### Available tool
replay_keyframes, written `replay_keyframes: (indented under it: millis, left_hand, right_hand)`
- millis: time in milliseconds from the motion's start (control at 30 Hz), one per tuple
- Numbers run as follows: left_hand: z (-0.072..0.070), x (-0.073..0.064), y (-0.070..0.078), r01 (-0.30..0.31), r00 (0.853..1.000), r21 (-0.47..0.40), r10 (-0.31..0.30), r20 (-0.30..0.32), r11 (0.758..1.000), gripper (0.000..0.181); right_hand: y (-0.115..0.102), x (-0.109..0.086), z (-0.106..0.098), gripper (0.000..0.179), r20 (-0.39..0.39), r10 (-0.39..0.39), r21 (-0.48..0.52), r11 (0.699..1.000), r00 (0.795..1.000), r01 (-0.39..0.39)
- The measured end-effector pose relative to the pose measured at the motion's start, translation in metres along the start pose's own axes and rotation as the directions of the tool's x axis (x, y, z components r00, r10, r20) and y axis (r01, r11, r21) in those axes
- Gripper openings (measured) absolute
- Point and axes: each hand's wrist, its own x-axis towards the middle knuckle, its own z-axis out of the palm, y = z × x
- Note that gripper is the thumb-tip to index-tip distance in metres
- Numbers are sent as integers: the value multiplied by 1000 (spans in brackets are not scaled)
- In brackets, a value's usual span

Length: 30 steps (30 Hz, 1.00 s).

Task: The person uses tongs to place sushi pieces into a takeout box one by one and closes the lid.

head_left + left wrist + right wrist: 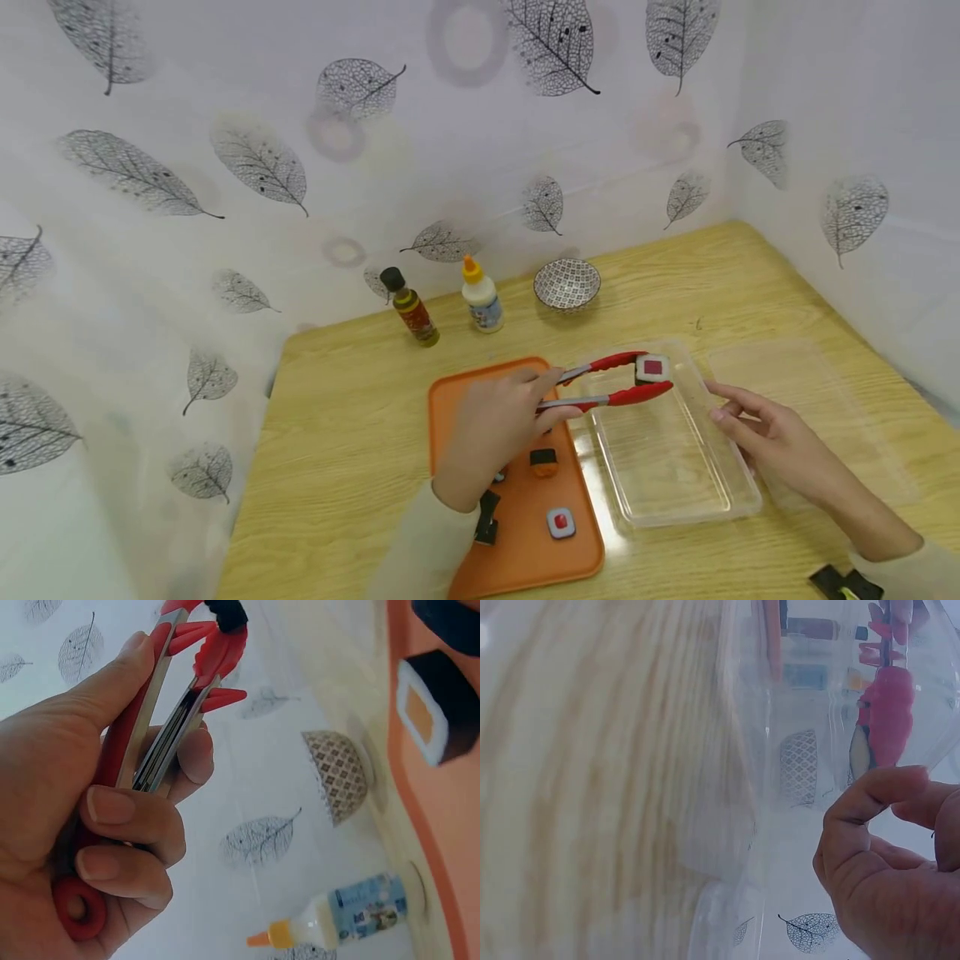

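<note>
The table (330, 450) is free left of the tray (525, 557), while the clear box (671, 477) obstructs rightward, the white bottle (484, 304) and bowl (567, 285) far.

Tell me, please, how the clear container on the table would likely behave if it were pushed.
The clear container looks thin-walled and see-through, so it is probably light and may flex. Its broad, low shape should resist tipping. On the smooth-looking table, it would more likely slide.

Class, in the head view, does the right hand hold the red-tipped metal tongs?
No: the left hand grips the red-tipped metal tongs, while the right hand touches the clear plastic container.
</note>
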Motion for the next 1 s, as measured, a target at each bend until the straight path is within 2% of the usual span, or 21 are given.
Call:
replay_keyframes:
  millis: [200,533,667,767,1000]
  left_hand:
    - [3,14,11,-35,999,54,33,43,998,57]
    - [-1,33,24,-31,979,65,17,203,997,57]
    - [-3,41,29,-34,975,90,14,221,995,56]
    - [-3,45,33,-46,978,121,20,207,992,55]
    - [4,49,38,-56,977,149,24,211,987,50]
  right_hand:
    - [-2,1,0,51,0,16,-1,1000,1000,-16]
    - [-2,1,-1,50,6,-3,7,1000,1000,3]
    - [-2,1,-3,49,11,-10,10,1000,1000,10]
    - [-1,1,-3,49,13,-10,16,1000,1000,10]
    - [0,1,-2,49,19,-11,20,1000,1000,11]
